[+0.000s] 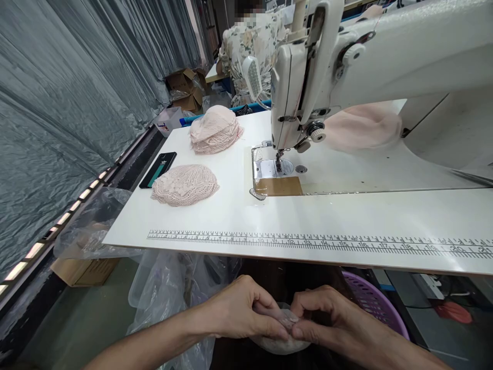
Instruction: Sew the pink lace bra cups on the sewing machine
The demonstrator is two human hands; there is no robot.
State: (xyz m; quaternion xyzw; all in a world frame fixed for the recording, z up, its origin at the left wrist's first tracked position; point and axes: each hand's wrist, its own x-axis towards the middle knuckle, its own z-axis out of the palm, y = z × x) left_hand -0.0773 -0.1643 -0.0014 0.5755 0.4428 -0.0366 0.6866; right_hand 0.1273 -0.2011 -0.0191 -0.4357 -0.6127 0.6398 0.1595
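Below the table's front edge, over my lap, my left hand [250, 313] and my right hand [321, 316] pinch a pale, thin piece of fabric [283, 344] between thumbs and fingers. The fingertips almost meet at its upper edge, and the rounded lower part hangs under them. On the table [231, 216] lie a pale pink lace cup piece [185, 185] and, behind it, a stack of similar pink cup pieces [215, 129]. A white sewing machine [292, 92] stands at the right, its needle and presser foot [279, 160] over the metal plate. Neither hand touches the machine.
A phone [158, 170] lies at the table's left side. Pink fabric [362, 126] sits behind the needle, under the machine arm. Below the table are a purple basket [377, 303] and clear plastic bags [169, 288]. A person [254, 51] sits farther back, beside cardboard boxes [187, 87].
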